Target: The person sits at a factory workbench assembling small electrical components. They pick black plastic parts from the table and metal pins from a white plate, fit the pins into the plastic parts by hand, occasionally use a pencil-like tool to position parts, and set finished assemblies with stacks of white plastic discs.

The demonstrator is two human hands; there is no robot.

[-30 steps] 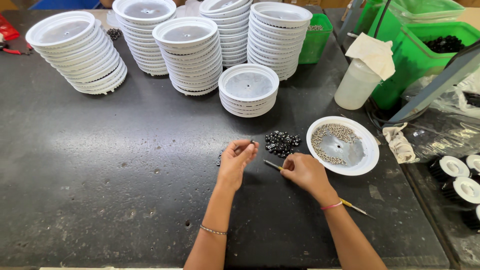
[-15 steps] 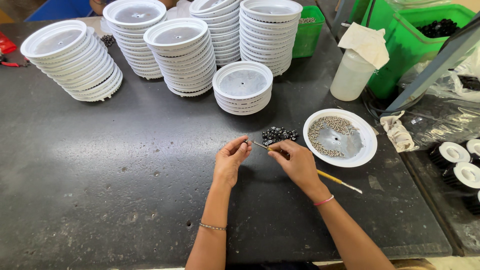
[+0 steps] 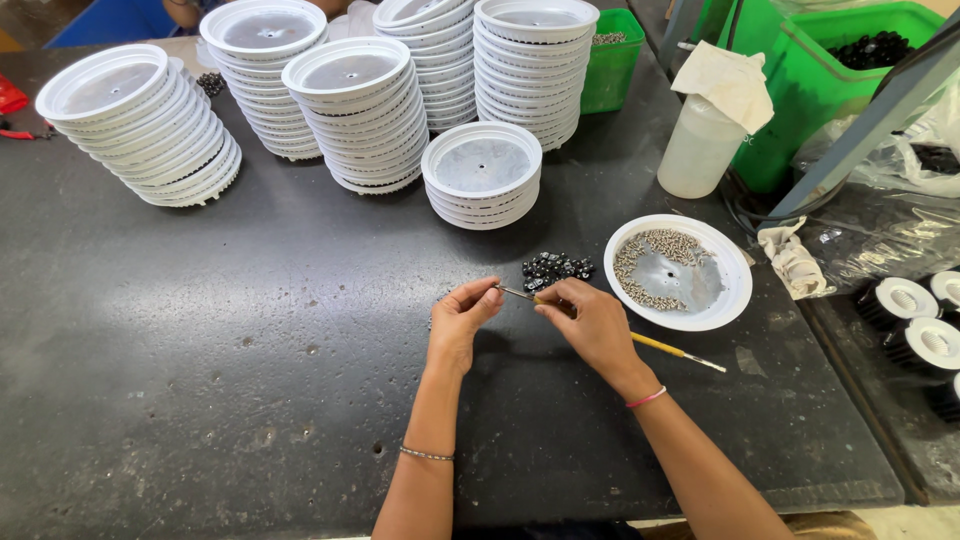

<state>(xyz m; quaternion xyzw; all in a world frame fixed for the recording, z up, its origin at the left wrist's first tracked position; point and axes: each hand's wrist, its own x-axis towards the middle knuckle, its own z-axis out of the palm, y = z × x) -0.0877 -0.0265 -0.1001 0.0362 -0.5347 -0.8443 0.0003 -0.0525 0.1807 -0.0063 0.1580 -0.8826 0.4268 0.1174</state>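
Note:
My right hand (image 3: 592,322) grips a thin yellow-handled tool (image 3: 668,349) whose metal tip points left toward my left hand (image 3: 461,318). The left thumb and forefinger pinch at that tip; whatever small piece sits between them is too small to make out. Just beyond both hands lies a small heap of black nut-like parts (image 3: 556,267) on the dark table (image 3: 200,380). To the right of my right hand stands a white dish (image 3: 736,290) holding several small silvery screws.
Several stacks of white round lids (image 3: 481,176) line the table's far side. A translucent bottle (image 3: 699,146) with a cloth on it and green bins (image 3: 833,70) stand at the back right. White-and-black round parts (image 3: 918,318) lie at the right edge.
Both hands stayed together near the black parts; the tool's tip now meets my left fingertips more closely. The camera view shifted slightly.

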